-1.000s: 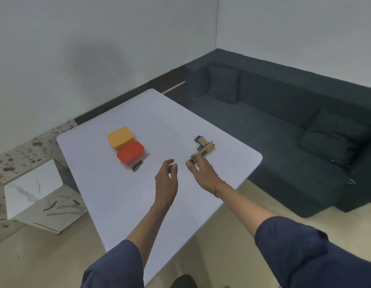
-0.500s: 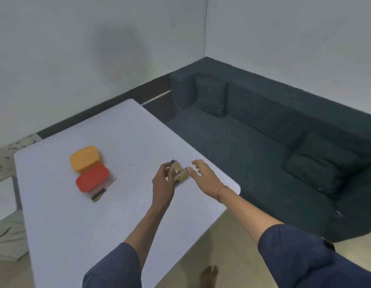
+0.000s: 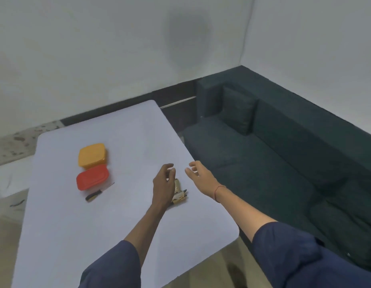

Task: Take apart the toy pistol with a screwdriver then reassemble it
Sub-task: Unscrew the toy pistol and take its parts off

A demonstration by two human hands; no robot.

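The toy pistol [image 3: 179,193] lies on the bench [image 3: 122,132] well right of the red box [image 3: 92,177], the screwdriver [image 3: 97,194] just in front of that box. The left hand [image 3: 162,183] hides the pistol's box-facing side, so I cannot tell its grip; the right hand [image 3: 200,174], farther right, has a wide, empty grip.

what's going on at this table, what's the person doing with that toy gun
A person has both hands out over a white table. The toy pistol lies on it, partly hidden behind the left hand, whose fingers are loose; whether they touch is unclear. The right hand hovers open and empty. The screwdriver lies untouched by the red box and orange box.
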